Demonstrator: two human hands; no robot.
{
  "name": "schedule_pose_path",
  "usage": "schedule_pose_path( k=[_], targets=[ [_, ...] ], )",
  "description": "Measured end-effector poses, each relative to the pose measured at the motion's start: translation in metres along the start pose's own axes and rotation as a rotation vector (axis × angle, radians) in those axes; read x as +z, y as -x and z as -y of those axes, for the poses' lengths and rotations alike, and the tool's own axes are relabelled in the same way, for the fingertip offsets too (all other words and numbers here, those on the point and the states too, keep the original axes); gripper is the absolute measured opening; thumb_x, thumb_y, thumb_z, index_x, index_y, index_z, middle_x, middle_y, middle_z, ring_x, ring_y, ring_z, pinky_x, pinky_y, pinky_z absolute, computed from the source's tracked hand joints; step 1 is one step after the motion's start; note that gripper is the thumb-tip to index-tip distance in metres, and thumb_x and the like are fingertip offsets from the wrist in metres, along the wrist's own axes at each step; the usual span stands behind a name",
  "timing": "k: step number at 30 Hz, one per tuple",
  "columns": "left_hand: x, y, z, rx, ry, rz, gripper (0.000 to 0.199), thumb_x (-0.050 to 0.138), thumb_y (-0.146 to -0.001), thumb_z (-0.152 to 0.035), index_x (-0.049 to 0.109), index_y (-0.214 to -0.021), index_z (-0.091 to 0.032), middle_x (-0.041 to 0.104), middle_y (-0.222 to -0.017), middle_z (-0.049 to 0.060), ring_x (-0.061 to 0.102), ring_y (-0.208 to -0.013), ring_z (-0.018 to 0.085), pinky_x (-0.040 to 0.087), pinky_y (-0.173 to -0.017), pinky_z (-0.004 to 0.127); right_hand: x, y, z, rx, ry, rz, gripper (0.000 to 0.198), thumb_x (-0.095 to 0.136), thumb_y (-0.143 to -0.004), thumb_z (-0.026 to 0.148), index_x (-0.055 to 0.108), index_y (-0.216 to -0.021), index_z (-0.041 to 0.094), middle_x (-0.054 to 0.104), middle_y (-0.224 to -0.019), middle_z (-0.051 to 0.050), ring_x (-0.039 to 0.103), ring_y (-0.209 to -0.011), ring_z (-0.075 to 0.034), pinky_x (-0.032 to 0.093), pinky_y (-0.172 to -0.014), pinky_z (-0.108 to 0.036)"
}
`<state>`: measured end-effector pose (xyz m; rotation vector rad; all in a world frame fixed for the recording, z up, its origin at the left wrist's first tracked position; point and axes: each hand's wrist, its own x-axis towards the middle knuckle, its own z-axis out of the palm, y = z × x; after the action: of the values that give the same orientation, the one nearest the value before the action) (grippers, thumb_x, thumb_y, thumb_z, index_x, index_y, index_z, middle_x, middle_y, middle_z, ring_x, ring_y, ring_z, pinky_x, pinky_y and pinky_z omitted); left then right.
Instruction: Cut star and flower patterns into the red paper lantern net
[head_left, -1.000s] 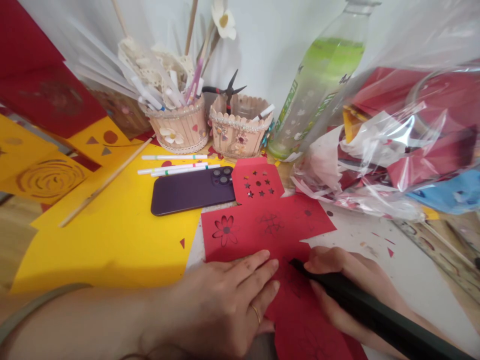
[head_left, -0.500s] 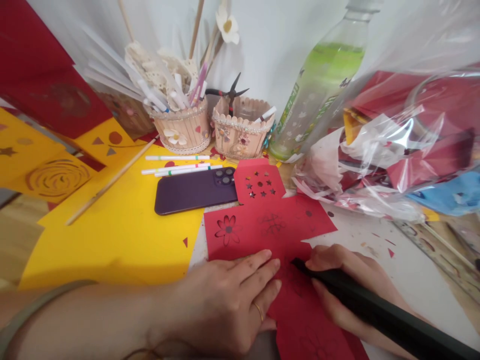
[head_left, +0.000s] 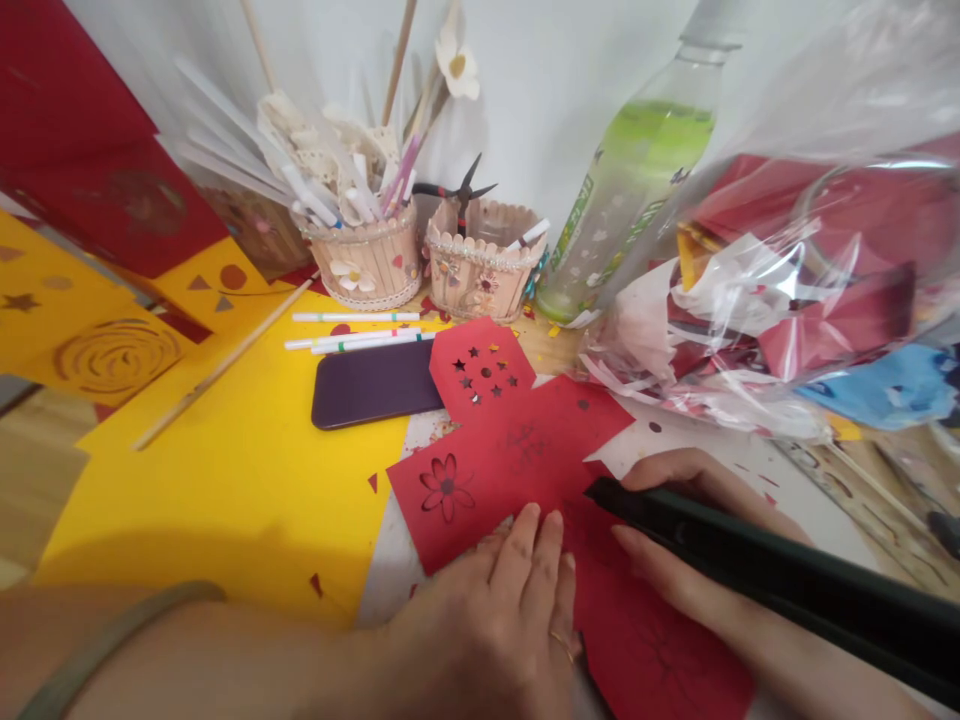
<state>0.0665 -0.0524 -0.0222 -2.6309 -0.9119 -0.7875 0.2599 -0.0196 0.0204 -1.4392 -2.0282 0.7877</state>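
Note:
A red paper cut-out (head_left: 480, 455) with several flaps lies in front of me. Its top flap has punched stars and a hole, the left flap a cut flower, and faint drawn patterns mark other parts. My left hand (head_left: 495, 610) rests on the sheet, fingers stretched out and pressing it down. In my right hand (head_left: 697, 530) is a long black utility knife (head_left: 750, 555), its handle slanting to the lower right. The knife's tip meets the paper near the inner corner beside the right flap; the blade itself is hard to make out.
A purple phone (head_left: 375, 385) lies partly under the top flap, on yellow paper (head_left: 247, 480). Behind stand markers, a wooden stick basket (head_left: 364, 265), another basket with pliers (head_left: 484, 270) and a green drink bottle (head_left: 637, 190). A plastic bag of scraps (head_left: 795, 300) sits at right.
The red cut-out has turned anticlockwise, its top flap shifting left over the phone's camera. My left hand has moved slightly down and right; the knife tip now sits higher.

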Motion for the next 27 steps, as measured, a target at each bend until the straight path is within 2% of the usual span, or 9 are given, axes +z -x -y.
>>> schedule_pose_path(
  k=[3,8,11,14,20,23,27],
  targets=[
    [-0.001,-0.003,-0.001,-0.029,0.045,-0.030,0.029,0.038,-0.093,-0.011,0.067,-0.097,-0.008,0.072,-0.099,0.009,0.069,-0.089,0.020,0.057,-0.059,0.025,0.007,0.001,0.000,0.037,-0.014,0.001,0.009,0.054,-0.082,0.021,0.050,-0.086,0.028,0.065,-0.070,0.007,0.063,-0.058,-0.010,0.053,-0.054,-0.018],
    [-0.008,-0.008,0.012,0.202,0.238,-0.002,0.027,0.043,-0.090,-0.007,0.068,-0.090,-0.015,0.073,-0.091,-0.001,0.069,-0.083,0.013,0.051,-0.043,0.020,0.010,0.005,-0.009,0.072,0.021,-0.088,0.007,0.053,-0.078,0.023,0.047,-0.077,0.027,0.055,-0.056,0.009,0.050,-0.043,-0.010,0.042,-0.040,-0.019],
    [-0.009,-0.011,0.018,0.209,0.190,-0.005,0.023,0.047,-0.087,-0.006,0.069,-0.090,-0.013,0.073,-0.093,0.003,0.069,-0.087,0.016,0.055,-0.053,0.021,0.009,0.006,-0.011,0.052,0.053,-0.100,0.006,0.052,-0.078,0.023,0.047,-0.077,0.026,0.055,-0.055,0.008,0.051,-0.044,-0.010,0.042,-0.041,-0.020],
    [-0.008,-0.011,0.019,0.167,0.093,0.023,0.025,0.045,-0.084,-0.007,0.069,-0.092,-0.008,0.072,-0.099,0.010,0.068,-0.093,0.022,0.058,-0.066,0.026,0.011,0.007,-0.010,-0.059,0.075,-0.140,0.010,0.051,-0.079,0.018,0.046,-0.080,0.026,0.057,-0.055,0.008,0.053,-0.041,-0.010,0.043,-0.040,-0.019],
    [-0.009,-0.006,0.021,0.295,-0.013,0.113,0.031,0.046,-0.080,-0.008,0.069,-0.101,-0.007,0.069,-0.105,0.012,0.068,-0.096,0.025,0.058,-0.066,0.025,0.019,0.008,-0.012,-0.257,0.152,-0.130,0.018,0.054,-0.074,0.012,0.047,-0.083,0.026,0.064,-0.061,0.007,0.061,-0.044,-0.009,0.048,-0.042,-0.016],
    [-0.008,-0.006,0.021,0.320,-0.037,0.107,0.030,0.047,-0.080,-0.007,0.068,-0.101,-0.006,0.070,-0.104,0.013,0.068,-0.095,0.025,0.058,-0.066,0.024,0.022,0.008,-0.013,-0.262,0.131,-0.164,0.016,0.053,-0.076,0.014,0.048,-0.084,0.027,0.064,-0.064,0.006,0.061,-0.047,-0.009,0.049,-0.046,-0.018],
    [-0.005,-0.006,0.019,0.310,-0.028,0.086,0.026,0.048,-0.081,-0.008,0.068,-0.098,-0.005,0.070,-0.102,0.013,0.069,-0.093,0.024,0.057,-0.062,0.023,0.023,0.009,-0.014,-0.248,0.124,-0.140,0.015,0.053,-0.077,0.015,0.048,-0.085,0.027,0.063,-0.065,0.006,0.059,-0.047,-0.008,0.048,-0.046,-0.018]
  ],
)
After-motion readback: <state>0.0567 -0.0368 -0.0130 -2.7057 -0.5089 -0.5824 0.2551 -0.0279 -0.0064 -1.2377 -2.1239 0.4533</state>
